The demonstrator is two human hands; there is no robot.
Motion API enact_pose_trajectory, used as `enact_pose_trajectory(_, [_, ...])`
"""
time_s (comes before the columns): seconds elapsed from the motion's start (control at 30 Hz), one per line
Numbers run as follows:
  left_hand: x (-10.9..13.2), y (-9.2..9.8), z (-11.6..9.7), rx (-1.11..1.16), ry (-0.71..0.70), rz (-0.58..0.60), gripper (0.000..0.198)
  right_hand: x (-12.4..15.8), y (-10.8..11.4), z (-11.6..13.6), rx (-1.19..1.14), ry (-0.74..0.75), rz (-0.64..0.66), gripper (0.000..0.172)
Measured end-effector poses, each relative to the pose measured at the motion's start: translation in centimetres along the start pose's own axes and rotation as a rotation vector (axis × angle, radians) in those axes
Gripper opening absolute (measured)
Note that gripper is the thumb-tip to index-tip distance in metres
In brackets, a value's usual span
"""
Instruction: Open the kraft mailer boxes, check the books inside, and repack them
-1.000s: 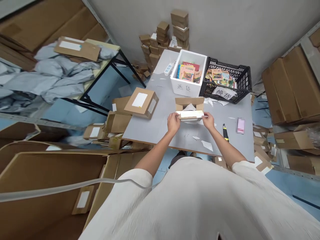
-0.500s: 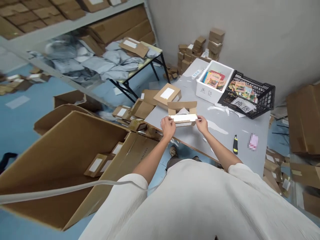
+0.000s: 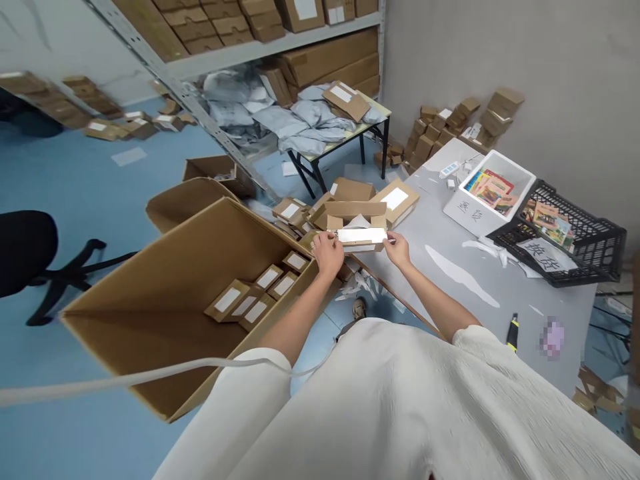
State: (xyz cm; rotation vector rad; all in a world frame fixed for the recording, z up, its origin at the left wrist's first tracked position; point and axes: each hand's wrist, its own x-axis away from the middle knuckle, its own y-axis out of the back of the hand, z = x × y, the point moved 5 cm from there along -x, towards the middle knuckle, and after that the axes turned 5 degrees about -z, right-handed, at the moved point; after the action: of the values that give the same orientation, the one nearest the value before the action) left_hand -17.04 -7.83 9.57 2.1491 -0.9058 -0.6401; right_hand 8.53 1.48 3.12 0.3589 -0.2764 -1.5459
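Note:
A small cardboard box [image 3: 356,210] with its lid raised is held out in front of me, over the left edge of the table. Across its near side runs a bright white strip [image 3: 361,235], perhaps a label or paper; I cannot tell which. My left hand [image 3: 329,254] is closed on the box's left front corner. At the right front corner, my right hand [image 3: 397,250] pinches the same box. Some pale wrapping shows inside. To the left, below the box, stands a large open carton [image 3: 170,267] containing several small labelled boxes [image 3: 230,300].
On the grey table [image 3: 430,227] are a labelled box [image 3: 397,200], a white bin [image 3: 467,212] and a black crate [image 3: 595,233] with booklets, and a utility knife [image 3: 513,331]. Grey parcels [image 3: 300,120] cover a side table. An office chair [image 3: 27,250] stands left.
My view has turned left, bringing more of the large carton and the chair into sight. Both hands have carried the small box leftward from above the table toward the large carton.

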Motion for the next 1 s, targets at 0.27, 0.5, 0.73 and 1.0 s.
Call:
enact_pose_trajectory(0.27, [-8.0, 1.0, 5.3, 0.063, 0.06, 0.011, 0.018, -5.8, -8.6, 4.1, -0.02, 0.006, 0.055, 0.042])
enact_pose_trajectory(0.5, [-11.3, -2.0, 7.6, 0.277, 0.028, 0.218, 0.045, -9.5, -12.1, 5.0, -0.202, -0.013, 0.116, 0.073])
enact_pose_trajectory(0.73, [-11.9, -5.0, 8.0, 0.301, 0.026, 0.326, 0.052, -9.3, -11.1, 3.0, -0.081, -0.061, 0.107, 0.042])
enact_pose_trajectory(1.0, [-12.7, -8.0, 5.7, 0.292, -0.047, 0.404, 0.057, -9.3, -8.9, 2.0, -0.044, -0.08, 0.042, 0.032])
